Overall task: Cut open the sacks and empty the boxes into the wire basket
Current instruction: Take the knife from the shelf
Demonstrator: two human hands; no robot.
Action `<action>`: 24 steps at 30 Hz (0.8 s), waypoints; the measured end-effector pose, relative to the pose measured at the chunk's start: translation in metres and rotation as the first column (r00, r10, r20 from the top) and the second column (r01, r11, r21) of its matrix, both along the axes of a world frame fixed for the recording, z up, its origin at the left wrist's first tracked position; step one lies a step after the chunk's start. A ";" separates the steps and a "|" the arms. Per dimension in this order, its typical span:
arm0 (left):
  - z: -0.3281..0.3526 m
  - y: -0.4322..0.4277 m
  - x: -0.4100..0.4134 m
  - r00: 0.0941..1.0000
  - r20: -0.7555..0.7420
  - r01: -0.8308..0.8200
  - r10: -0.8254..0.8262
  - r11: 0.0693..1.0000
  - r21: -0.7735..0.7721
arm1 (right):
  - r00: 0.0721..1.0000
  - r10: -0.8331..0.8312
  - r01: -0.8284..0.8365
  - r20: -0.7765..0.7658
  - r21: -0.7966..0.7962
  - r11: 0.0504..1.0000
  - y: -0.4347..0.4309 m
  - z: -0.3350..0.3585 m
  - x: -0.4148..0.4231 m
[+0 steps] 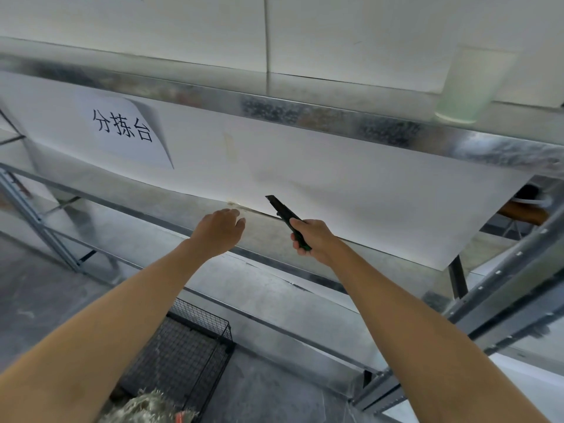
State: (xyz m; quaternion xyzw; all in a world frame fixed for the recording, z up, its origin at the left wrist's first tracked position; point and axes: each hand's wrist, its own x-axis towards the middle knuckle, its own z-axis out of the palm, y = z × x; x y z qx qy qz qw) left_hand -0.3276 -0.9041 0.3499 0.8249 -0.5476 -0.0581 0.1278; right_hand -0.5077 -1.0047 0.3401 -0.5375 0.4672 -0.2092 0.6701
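Head view: the black wire basket [183,355] stands on the floor at the bottom, under the left forearm. Above it is the metal desk [305,114], with a white sheet [351,190] hanging from its edge and a blurred green cup [470,83] on it. The left grip [218,230] is open with relaxed fingers, near the sheet's lower edge. The right grip [314,238] is curled round a black cutter [283,212], its tip pointing up.

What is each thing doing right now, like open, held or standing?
left hand: open, holding nothing.
right hand: grips the knife.
knife: held, tip pointing up and away.
wire basket: stands on the floor, top open.
sack: frayed edge shows, mostly out of frame.
cup: upright on the metal ledge.
paper sign: on the white sheet, one corner curling.
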 end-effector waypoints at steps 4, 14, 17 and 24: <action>-0.002 0.003 0.002 1.000 -0.002 0.009 -0.009 1.000 -0.002 | 1.000 -0.021 0.021 0.004 -0.055 0.998 0.002 0.000 0.002; -0.005 0.011 0.014 1.000 -0.013 0.028 -0.028 1.000 -0.003 | 0.996 -0.034 0.033 0.077 0.021 0.999 0.015 0.002 0.005; -0.009 0.013 0.018 0.999 -0.015 0.038 -0.038 0.999 0.010 | 0.998 -0.020 0.017 0.059 0.049 0.999 0.022 0.001 0.007; -0.028 0.020 0.024 0.993 -0.039 0.114 -0.112 0.992 0.050 | 0.998 -0.031 0.035 -0.061 0.061 0.998 0.045 -0.015 0.007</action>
